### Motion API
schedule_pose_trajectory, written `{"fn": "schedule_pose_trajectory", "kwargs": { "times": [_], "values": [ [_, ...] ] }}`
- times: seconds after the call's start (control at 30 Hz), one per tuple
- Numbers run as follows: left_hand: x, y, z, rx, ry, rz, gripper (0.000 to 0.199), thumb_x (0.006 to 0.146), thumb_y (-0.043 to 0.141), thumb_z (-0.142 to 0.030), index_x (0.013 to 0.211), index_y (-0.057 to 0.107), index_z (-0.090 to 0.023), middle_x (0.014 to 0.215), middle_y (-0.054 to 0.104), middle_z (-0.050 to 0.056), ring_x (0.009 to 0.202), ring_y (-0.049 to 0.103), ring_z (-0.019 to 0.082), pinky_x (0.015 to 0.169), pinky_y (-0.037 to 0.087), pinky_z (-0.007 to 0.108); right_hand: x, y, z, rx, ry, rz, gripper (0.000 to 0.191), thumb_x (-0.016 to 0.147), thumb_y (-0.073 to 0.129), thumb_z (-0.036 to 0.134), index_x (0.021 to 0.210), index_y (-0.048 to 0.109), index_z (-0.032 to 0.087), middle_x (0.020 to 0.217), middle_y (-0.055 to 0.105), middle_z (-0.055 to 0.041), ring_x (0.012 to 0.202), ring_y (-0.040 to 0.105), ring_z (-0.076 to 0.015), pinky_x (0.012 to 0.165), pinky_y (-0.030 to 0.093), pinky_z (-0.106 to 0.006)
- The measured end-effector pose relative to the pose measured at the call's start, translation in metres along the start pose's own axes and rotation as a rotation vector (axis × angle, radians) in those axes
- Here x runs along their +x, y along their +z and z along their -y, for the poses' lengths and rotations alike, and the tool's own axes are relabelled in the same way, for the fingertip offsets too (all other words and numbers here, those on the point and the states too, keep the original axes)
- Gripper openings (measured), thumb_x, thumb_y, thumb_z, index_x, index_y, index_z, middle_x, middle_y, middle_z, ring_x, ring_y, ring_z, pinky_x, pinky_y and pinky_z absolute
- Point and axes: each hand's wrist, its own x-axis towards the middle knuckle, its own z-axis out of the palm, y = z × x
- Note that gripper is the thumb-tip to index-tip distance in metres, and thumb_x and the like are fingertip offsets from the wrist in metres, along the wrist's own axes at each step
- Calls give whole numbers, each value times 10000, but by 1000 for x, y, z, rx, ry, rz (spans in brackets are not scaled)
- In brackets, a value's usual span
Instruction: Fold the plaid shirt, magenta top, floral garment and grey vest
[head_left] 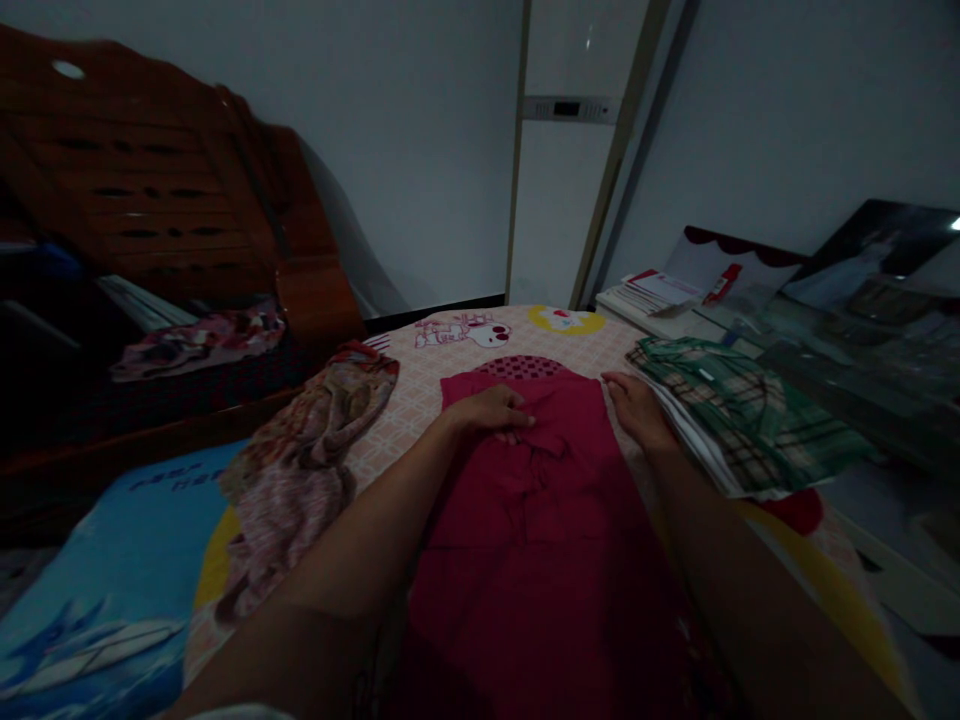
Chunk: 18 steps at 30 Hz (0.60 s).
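A dark pink garment (540, 510) lies lengthwise in front of me on a patterned cloth cover (420, 400). My left hand (491, 408) rests on its upper left part, the fingers bent into the fabric, with creases running out beside them. At the upper right corner, my right hand (634, 405) has its fingers closed at the garment's edge. The lower end of the garment is in shadow and runs out of view toward me. What kind of garment it is, I cannot tell.
Left of the garment lies a crumpled patterned cloth (307, 460). A stack of folded clothes with a green plaid shirt (750, 410) sits at the right. Beyond are a wooden bench (165, 200), a blue printed mat (127, 570), a tall white cabinet unit (562, 200) and a glass-topped table (840, 370).
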Motion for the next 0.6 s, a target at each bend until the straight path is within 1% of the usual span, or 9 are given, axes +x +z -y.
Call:
{"fn": "schedule_pose_trajectory", "kwargs": {
  "times": [0.07,0.13,0.23,0.33,0.43,0.53,0.6],
  "values": [
    [3,2,2,20,-9,-43,336,817,680,-402,618,553,-163,468,596,-31,426,586,88,435,442,160,4,5,1,-52,-22,13,409,879,373,219,1116,697,138,1171,703,-125,1123,617,-226,1033,423,-380],
    [5,3,4,29,-25,-71,374,851,647,-417,602,531,-164,448,582,-27,407,568,88,428,434,166,10,9,1,-111,-20,43,404,880,369,201,1105,697,130,1152,706,-131,1104,621,-223,1014,431,-361],
    [7,3,8,14,-23,-59,339,865,637,-370,619,545,-156,483,615,-14,429,573,85,456,451,171,19,12,2,-202,0,104,347,857,421,189,1038,710,127,1093,715,-140,1040,632,-229,952,452,-343],
    [6,0,10,-26,13,-20,252,832,678,-338,692,600,-144,521,636,-17,465,591,88,485,465,175,24,13,4,-259,47,130,260,792,493,167,932,711,142,1003,722,-129,936,640,-231,849,468,-326],
    [5,-1,11,-52,35,1,168,804,704,-281,754,625,-141,541,641,-28,481,601,87,495,470,174,27,12,8,-257,48,88,214,779,506,174,886,692,163,919,717,-105,861,630,-225,777,459,-313],
    [4,-1,11,-61,39,5,121,809,689,-233,771,623,-139,563,649,-23,491,607,84,509,476,175,28,12,10,-181,2,-12,200,786,499,198,877,677,180,857,703,-87,840,619,-226,759,451,-313],
    [4,0,11,-59,41,5,97,817,671,-208,778,620,-135,583,658,-12,500,618,87,512,480,178,30,12,11,-111,11,-68,182,758,508,199,836,671,177,822,696,-84,819,616,-227,752,454,-314]
  ]
}}
